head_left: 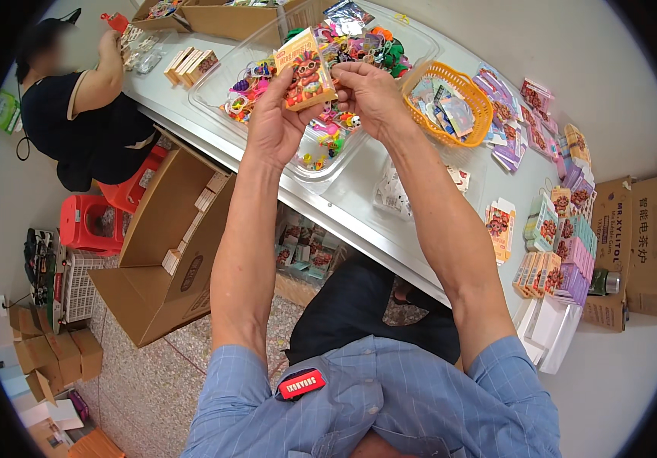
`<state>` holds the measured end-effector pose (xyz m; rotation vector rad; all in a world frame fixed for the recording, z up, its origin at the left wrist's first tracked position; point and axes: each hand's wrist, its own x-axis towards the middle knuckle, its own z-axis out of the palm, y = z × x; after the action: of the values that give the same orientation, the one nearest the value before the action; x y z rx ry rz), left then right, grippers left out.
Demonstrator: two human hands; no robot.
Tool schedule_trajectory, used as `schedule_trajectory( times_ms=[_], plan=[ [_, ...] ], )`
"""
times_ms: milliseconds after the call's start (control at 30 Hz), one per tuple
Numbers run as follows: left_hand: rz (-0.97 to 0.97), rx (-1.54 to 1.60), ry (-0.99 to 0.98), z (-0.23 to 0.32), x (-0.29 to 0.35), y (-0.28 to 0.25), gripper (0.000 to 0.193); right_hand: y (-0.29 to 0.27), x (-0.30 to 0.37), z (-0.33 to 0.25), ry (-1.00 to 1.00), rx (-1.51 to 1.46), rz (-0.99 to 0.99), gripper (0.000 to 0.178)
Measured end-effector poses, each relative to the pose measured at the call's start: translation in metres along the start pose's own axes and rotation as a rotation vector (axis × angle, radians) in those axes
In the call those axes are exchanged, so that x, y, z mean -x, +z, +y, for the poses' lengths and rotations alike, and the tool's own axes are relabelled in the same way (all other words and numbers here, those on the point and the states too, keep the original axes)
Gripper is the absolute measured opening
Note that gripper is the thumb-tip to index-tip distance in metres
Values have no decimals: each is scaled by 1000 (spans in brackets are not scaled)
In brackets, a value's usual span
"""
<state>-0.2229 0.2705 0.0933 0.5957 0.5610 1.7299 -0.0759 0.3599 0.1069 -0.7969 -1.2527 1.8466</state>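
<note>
My left hand (pixel 279 126) is closed around a small yellow-orange carton (pixel 304 72) with a cartoon figure on its front, held up above the table. Close against the carton's right edge is my right hand (pixel 372 95), its thumb and forefinger pinched together. What those fingertips grip, if anything, is too small to tell. Below both hands, a clear plastic bin (pixel 214 95) holds many small colourful toy charms (pixel 328 141). An orange plastic basket (pixel 483 114) with flat printed packets stands right of my right hand.
Beside the basket lie purple packets (pixel 508 114). Stacked small cartons (pixel 538 273) sit at the table's right end. A clear bag (pixel 393 191) lies near the front edge. At left, another person (pixel 84 114) works by a large open cardboard box (pixel 157 294) and red stools (pixel 88 221).
</note>
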Motion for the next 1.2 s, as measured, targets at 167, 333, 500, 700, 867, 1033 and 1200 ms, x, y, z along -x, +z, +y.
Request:
schedule_trajectory(
  times_ms=[167,333,500,700,867,1033,1200],
  plan=[
    [-42,1,-100,16,2,5,37,-8,-8,-4,114,-100,-48,16],
    [-38,-343,39,30,5,23,38,-19,-18,1,178,-323,-77,18],
    [-188,-245,-4,24,3,26,37,-9,-21,10,281,-527,-124,16],
    [-158,-212,73,29,-4,28,37,0,-8,2,211,-294,-65,18],
    [-72,-120,-93,57,-19,20,36,-9,3,-16,267,-267,-180,26],
    [-41,-3,-96,80,-20,14,35,-12,10,-20,28,65,-325,28],
    [-55,-94,50,78,-8,12,34,-28,4,-16,-26,243,-241,21]
  ],
)
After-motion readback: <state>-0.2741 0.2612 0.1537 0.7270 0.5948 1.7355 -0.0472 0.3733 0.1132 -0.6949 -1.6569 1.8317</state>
